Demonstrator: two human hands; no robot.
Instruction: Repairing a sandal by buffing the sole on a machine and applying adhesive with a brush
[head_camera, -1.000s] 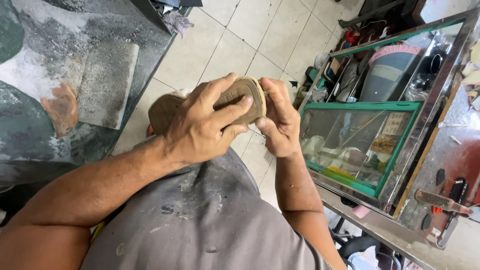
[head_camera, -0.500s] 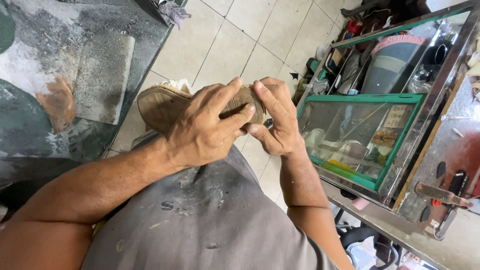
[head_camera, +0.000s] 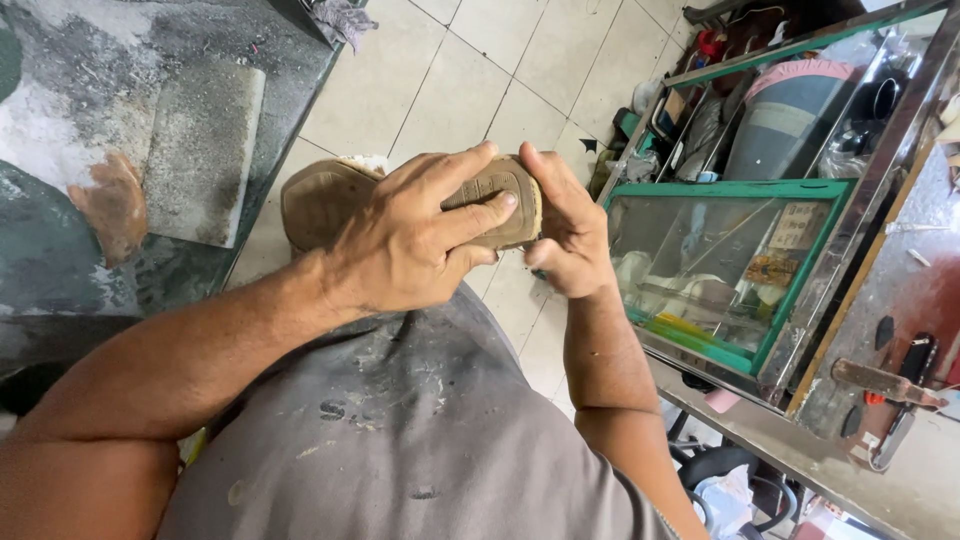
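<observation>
A pale tiled floor (head_camera: 470, 70) runs under the scene, with a dusty grey desk (head_camera: 90, 110) at the left edge carrying a flat grey slab (head_camera: 200, 150). Over the person's lap, both hands hold a worn tan shoe sole (head_camera: 320, 200) tread-side up. The left hand (head_camera: 410, 245) wraps across its middle, fingers pressed on the heel end, apparently to steady it. The right hand (head_camera: 565, 240) clamps that same end from the other side, thumb on the rim. At the right stands a green-framed glass cabinet (head_camera: 730, 270) holding assorted goods.
</observation>
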